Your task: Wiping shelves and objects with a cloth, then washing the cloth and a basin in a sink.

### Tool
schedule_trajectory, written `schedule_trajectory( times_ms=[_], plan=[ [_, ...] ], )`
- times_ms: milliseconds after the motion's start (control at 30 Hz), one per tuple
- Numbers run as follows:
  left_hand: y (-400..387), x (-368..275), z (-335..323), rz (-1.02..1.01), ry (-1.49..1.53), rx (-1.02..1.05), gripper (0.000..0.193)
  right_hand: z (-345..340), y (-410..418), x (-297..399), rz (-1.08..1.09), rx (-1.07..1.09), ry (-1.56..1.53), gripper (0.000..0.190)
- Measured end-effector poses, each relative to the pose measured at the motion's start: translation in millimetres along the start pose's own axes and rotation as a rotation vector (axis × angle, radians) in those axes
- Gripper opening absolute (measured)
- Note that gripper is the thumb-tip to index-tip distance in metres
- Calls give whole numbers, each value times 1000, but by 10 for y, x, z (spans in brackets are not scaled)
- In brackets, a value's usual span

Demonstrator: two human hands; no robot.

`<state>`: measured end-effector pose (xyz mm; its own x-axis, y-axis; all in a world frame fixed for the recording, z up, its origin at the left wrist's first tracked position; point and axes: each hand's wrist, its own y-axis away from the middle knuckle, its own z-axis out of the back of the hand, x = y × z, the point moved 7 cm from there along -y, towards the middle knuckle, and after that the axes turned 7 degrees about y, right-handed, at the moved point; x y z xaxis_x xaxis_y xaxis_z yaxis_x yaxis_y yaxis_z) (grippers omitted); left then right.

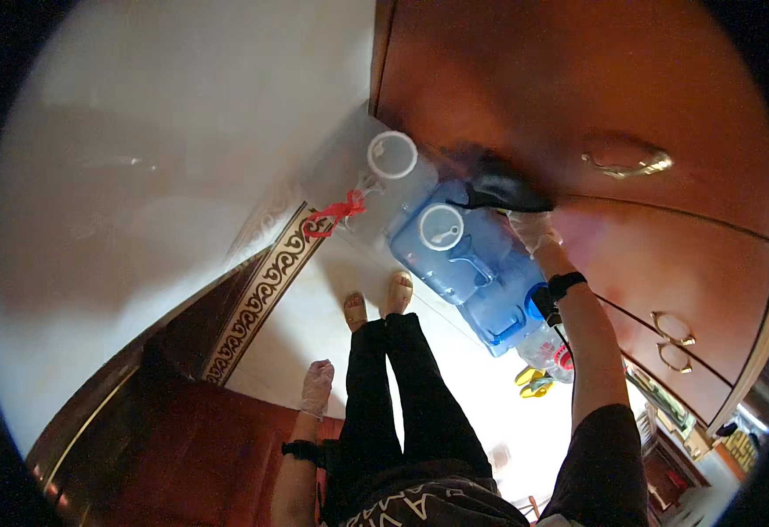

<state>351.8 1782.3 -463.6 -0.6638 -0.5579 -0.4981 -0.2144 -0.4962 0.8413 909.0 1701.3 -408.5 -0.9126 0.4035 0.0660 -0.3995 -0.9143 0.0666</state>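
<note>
My right hand, in a clear disposable glove, reaches out over the blue jugs and grips the edge of a black plastic bag. Its fingertips are partly hidden under the bag. The bag lies against the wooden cabinet, behind a blue water jug with a white cap and a moulded handle. A second blue jug stands closer to me, its blue cap partly covered by my wrist. Low at my side hangs my left hand, also gloved, with nothing visible in it; its finger side is turned away.
A clear jug with a white lid stands in the corner, a red plastic tie beside it. Brown cabinet doors with metal handles rise on the right. Clear bottles and a yellow object sit near my right forearm. A patterned border strip edges the floor.
</note>
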Motion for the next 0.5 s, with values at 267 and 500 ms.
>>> schedule_trajectory(
  times_ms=[267, 500],
  plan=[
    [220, -424, -81, -312, -560, 148, 25, 1564, -625, 367, -115, -271, 419, 26],
    [282, -515, 207, -84, -612, 161, 25, 1167, -206, 301, 21, -203, 464, 35]
  ],
)
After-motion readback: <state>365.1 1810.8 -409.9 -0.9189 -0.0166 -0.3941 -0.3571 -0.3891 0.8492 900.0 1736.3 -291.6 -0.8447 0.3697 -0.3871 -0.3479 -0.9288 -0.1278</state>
